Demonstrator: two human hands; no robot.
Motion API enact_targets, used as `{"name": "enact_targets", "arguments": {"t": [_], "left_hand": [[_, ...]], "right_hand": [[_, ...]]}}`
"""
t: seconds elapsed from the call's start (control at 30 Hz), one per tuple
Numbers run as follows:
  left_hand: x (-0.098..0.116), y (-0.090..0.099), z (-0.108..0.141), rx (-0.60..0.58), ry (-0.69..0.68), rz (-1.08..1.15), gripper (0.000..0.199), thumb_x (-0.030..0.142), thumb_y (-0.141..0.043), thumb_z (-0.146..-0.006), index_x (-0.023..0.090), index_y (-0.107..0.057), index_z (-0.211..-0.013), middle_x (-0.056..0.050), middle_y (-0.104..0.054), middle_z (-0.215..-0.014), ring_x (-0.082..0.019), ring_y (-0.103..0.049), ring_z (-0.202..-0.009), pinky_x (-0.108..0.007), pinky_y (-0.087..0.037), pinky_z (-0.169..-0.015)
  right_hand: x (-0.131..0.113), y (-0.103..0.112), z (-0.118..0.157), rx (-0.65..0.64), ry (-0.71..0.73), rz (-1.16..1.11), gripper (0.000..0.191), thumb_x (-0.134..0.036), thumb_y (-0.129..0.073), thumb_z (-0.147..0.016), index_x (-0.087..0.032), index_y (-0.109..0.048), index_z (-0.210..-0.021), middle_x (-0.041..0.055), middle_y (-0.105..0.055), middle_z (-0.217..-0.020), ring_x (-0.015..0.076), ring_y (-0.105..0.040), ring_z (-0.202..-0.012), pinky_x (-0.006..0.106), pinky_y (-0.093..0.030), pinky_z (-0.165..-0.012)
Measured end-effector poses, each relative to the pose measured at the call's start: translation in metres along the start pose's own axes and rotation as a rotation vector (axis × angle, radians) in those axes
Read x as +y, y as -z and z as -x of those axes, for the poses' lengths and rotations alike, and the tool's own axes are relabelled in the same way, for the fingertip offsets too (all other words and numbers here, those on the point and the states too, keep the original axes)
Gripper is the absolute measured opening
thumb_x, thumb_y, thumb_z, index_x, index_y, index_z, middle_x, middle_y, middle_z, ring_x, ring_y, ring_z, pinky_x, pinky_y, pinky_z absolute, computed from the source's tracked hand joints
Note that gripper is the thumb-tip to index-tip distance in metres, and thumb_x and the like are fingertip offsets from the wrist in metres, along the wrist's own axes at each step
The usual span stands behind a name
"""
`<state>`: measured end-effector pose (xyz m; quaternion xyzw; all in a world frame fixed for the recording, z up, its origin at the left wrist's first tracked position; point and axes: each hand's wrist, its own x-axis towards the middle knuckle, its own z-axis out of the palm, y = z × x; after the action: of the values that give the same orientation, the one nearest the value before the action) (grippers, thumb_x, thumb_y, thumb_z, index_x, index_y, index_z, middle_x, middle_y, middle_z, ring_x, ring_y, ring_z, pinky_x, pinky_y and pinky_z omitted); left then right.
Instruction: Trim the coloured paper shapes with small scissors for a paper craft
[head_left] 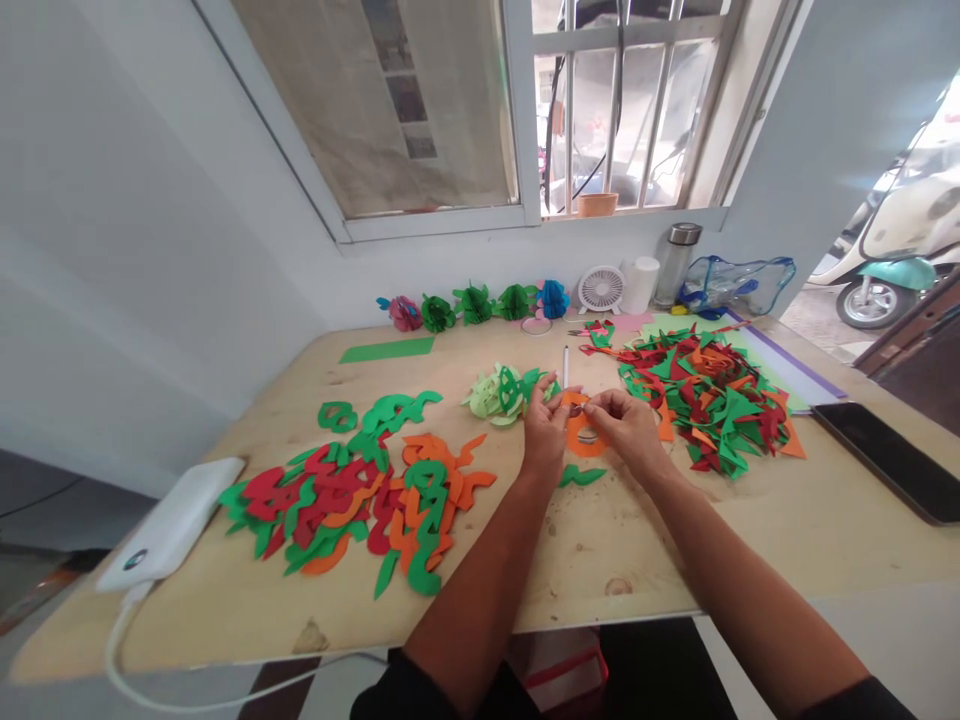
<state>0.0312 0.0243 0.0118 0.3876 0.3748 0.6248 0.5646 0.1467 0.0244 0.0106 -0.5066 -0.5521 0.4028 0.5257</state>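
- Daylight through a barred window (pixel 568 125), and below it a wooden desk (pixel 637 550), with an orange paper piece (pixel 576 447) front and centre!
- Left grip (pixel 546 420) pinches the orange paper piece's upper edge from the left; right grip (pixel 624 425) closes on it from the right, fingertips almost meeting.
- Steady now: the cut-outs look thin, so short, light moves close to the pinch should beat any tug across that ring, which could crease or tear.
- The left fingers would do well as the anchor, leaving the right free for fine work.
- Watch the green leaf-shaped piece (pixel 582 477), just in front of the orange paper piece; a low wrist might drag it.
- Now the murky bits: something small and bright sits at the fingertips, too blurred to name.
- Fingers hide much of the orange paper piece's top; well off to its right, the phone (pixel 892 460) runs out of frame.
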Motion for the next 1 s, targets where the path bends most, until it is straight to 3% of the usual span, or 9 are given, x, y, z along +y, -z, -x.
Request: {"name": "enact_targets", "arguments": {"t": [0.4, 0.8, 1.0], "left_hand": [[-0.007, -0.003, 0.002, -0.004, -0.166, -0.322, 0.051, 0.009, -0.044, -0.08, 0.015, -0.04, -0.13, -0.003, -0.067, -0.076, -0.015, -0.066, -0.075, -0.032, -0.052, -0.08], [0.0, -0.007, 0.012, -0.039, -0.312, -0.544, 0.055, 0.007, -0.04, -0.081, 0.017, -0.035, -0.135, -0.008, -0.069, -0.099, -0.016, -0.065, -0.094, -0.032, -0.049, -0.088], [-0.003, -0.007, 0.012, -0.041, -0.303, -0.567, 0.055, 0.008, -0.04, -0.081, 0.017, -0.036, -0.135, -0.007, -0.07, -0.095, -0.015, -0.065, -0.09, -0.03, -0.049, -0.085]], "right_hand": [[-0.007, -0.002, 0.003, 0.036, 0.075, 0.083, 0.021, -0.039, -0.061, -0.071, -0.019, -0.059, -0.067, -0.0017, -0.058, -0.058, 0.0117, -0.05, -0.052, 0.023, -0.04, -0.047], [-0.006, -0.003, 0.002, 0.056, 0.098, 0.137, 0.018, -0.035, -0.058, -0.073, -0.018, -0.058, -0.067, -0.0003, -0.06, -0.063, 0.0112, -0.051, -0.053, 0.024, -0.04, -0.05], [-0.007, -0.003, 0.003, 0.051, 0.113, 0.134, 0.02, -0.037, -0.057, -0.074, -0.019, -0.056, -0.067, -0.0013, -0.058, -0.06, 0.0119, -0.049, -0.052, 0.024, -0.04, -0.048]]}}
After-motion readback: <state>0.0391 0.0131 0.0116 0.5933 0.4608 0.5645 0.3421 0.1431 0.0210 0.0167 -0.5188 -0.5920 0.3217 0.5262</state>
